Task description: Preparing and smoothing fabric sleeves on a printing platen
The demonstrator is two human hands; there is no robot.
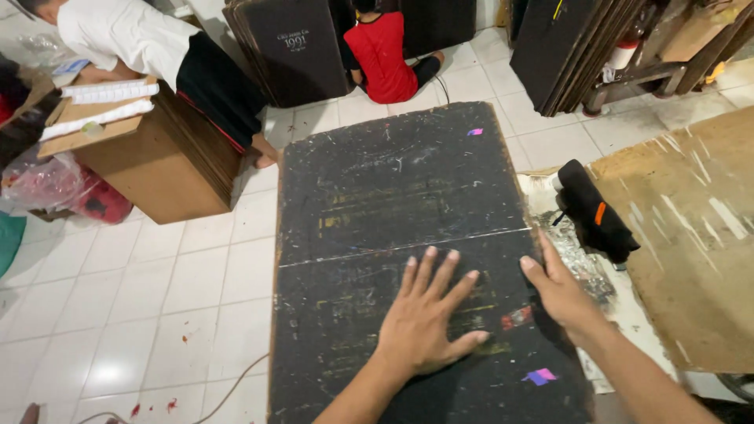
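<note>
single head-worn view, looking steeply down and forward, close above floor-level work, no second view

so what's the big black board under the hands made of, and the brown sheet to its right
The black board looks like painted cardboard or thin fibreboard: matte, scuffed, brown at the edges, with a straight crease across it. The brown sheet seems raw cardboard or hardboard, dull and streaked white. The left hand lies flat on the board; the right hand grips its edge.

White tiled floor (157, 290) is lying open along the black board's (393, 180) left edge; a black tool (593, 210) is crowding its right edge.
</note>
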